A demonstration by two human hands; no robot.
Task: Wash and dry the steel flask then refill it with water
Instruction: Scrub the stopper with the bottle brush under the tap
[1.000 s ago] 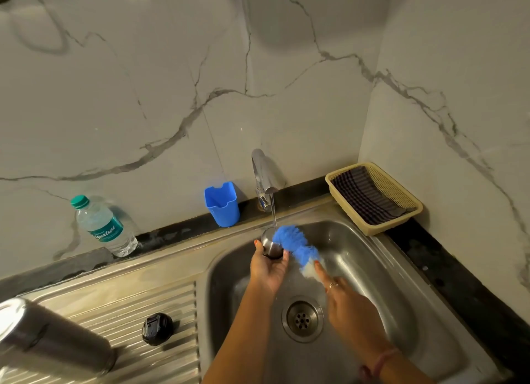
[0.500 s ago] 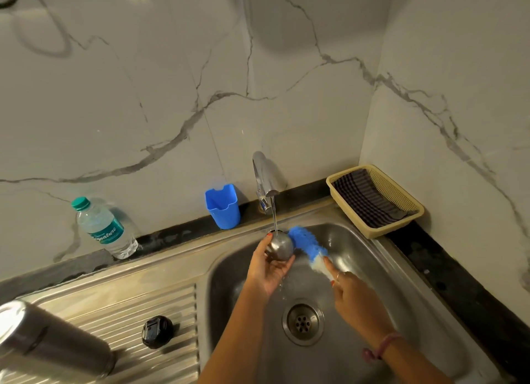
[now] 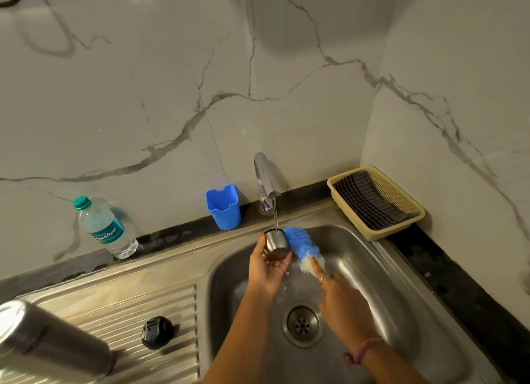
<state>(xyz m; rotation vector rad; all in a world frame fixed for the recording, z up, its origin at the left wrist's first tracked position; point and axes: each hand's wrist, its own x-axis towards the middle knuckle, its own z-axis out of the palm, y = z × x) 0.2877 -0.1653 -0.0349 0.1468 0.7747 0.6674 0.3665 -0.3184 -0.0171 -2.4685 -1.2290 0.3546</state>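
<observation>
My left hand (image 3: 268, 271) grips a small steel cup-shaped flask lid (image 3: 276, 244) under the running tap (image 3: 266, 180), above the sink basin (image 3: 381, 271). My right hand (image 3: 341, 300) holds a blue-bristled brush (image 3: 302, 244), its bristles against the lid's right side. The steel flask body (image 3: 48, 346) lies on its side on the ribbed drainboard at the lower left. A black stopper (image 3: 157, 332) sits on the drainboard beside it.
A plastic water bottle (image 3: 104, 230) stands against the wall at the left. A blue plastic cup (image 3: 223, 207) is next to the tap. A beige basket (image 3: 401, 203) with a dark striped cloth (image 3: 368, 201) sits in the right corner. The drain (image 3: 302, 325) lies below my hands.
My left hand has turned the steel lid under the water stream. The brush has shifted from over the lid to its right side.
</observation>
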